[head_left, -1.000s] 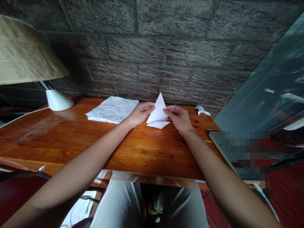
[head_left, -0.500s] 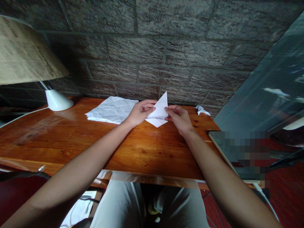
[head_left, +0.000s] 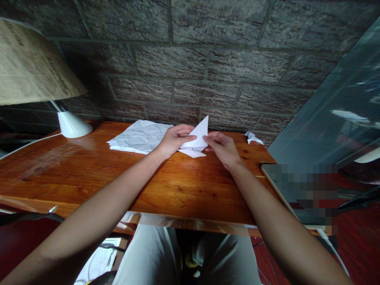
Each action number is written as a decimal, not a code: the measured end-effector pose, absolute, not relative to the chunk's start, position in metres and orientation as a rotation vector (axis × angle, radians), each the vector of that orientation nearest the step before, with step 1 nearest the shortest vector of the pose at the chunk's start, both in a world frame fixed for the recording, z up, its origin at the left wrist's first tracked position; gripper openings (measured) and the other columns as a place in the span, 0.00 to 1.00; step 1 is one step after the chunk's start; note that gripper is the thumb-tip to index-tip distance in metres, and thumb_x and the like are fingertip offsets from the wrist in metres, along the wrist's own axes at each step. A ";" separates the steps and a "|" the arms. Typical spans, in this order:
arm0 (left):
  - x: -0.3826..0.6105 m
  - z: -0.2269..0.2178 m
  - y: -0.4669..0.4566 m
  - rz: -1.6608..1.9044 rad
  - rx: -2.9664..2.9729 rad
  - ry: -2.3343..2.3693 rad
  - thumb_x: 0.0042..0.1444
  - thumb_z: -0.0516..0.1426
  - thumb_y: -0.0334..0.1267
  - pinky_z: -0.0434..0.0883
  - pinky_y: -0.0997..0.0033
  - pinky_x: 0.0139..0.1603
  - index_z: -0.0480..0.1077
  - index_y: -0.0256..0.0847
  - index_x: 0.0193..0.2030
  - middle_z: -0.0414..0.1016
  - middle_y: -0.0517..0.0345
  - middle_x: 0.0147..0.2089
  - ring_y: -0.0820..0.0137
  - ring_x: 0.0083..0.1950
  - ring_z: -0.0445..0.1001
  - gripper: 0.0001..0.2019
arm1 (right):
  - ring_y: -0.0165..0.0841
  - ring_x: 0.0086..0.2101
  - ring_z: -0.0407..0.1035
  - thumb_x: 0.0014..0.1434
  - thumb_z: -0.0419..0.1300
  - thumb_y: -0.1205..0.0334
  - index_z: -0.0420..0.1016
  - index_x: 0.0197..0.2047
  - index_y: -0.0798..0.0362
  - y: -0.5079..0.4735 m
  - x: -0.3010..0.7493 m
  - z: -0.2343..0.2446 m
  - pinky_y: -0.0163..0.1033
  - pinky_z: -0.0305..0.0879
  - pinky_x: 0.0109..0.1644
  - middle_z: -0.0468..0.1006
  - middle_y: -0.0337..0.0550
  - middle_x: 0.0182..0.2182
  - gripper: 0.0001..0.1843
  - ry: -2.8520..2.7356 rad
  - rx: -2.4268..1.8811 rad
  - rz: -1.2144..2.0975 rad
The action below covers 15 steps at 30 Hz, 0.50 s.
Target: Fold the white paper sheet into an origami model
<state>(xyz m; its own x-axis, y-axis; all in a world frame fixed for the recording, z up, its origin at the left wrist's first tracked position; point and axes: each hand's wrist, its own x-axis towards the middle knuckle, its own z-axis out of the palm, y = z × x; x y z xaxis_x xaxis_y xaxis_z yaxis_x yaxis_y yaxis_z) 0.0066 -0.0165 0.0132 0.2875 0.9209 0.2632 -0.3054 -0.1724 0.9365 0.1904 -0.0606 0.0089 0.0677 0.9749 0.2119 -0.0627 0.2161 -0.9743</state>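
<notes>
Between my two hands is a folded white paper (head_left: 200,132), its tall point standing up and a smaller flap spreading out at the bottom. My left hand (head_left: 175,139) pinches its left side, thumb in front, with a ring on one finger. On the opposite edge, my right hand (head_left: 223,147) grips the paper between thumb and fingers. The fingers behind the paper are partly hidden. A stack of creased white paper sheets (head_left: 139,136) lies just left of my left hand.
A small folded paper piece (head_left: 253,137) sits at the back right of the wooden table (head_left: 184,194). A lamp with a white base (head_left: 74,124) stands at the left. At the right edge lies a tablet-like device (head_left: 285,190). A brick wall (head_left: 190,67) rises behind the table.
The folded paper has shifted slightly left and tilted in my hands. Its bottom flap now looks flatter and wider. Both hands keep hold of it.
</notes>
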 end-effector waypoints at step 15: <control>0.004 0.011 -0.010 1.295 1.462 0.804 0.46 0.69 0.57 0.69 0.71 0.32 0.80 0.37 0.37 0.82 0.54 0.32 0.70 0.30 0.76 0.23 | 0.32 0.31 0.75 0.44 0.75 0.44 0.82 0.32 0.54 -0.064 0.185 0.007 0.35 0.73 0.33 0.85 0.44 0.33 0.22 -1.385 -1.103 1.075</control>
<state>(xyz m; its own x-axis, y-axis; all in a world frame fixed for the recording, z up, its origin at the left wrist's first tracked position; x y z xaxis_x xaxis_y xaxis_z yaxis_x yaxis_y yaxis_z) 0.0045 -0.0104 0.0106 0.2107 0.9248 0.3166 -0.1262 -0.2954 0.9470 0.1851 -0.0644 0.0074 -0.0609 0.9822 0.1777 0.0715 0.1819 -0.9807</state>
